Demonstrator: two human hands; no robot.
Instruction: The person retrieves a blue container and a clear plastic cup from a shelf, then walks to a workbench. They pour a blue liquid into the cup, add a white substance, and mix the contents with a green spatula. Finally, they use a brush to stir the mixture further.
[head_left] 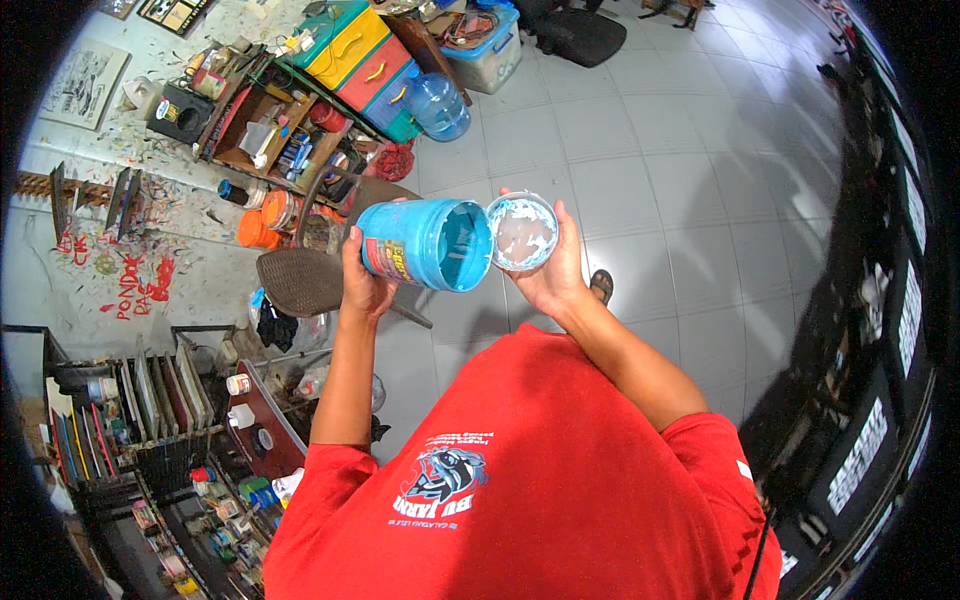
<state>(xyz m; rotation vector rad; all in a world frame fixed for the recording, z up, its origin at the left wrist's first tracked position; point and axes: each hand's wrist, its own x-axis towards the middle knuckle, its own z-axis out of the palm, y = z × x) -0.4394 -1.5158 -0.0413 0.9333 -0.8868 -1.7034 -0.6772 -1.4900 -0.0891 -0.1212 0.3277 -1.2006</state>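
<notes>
My left hand (368, 285) is wrapped round the side of a large blue plastic paint jar (408, 243). The jar lies tilted nearly on its side, its lidless mouth facing right, with blue paint coating the inside. In my right hand (556, 278) is a small clear round plastic cup (524, 235), streaked inside with white and light blue paint. The cup's rim is right beside the jar's mouth; whether they touch I cannot tell. Both are held up in front of my chest, above the floor.
A brown woven chair (300, 282) stands just left of the jar. Behind it are a colourful drawer unit (350, 62), a blue water jug (438, 106) and a cluttered wooden shelf (262, 130). Paint racks (160, 400) fill the lower left. Dark framed screens (860, 430) line the right.
</notes>
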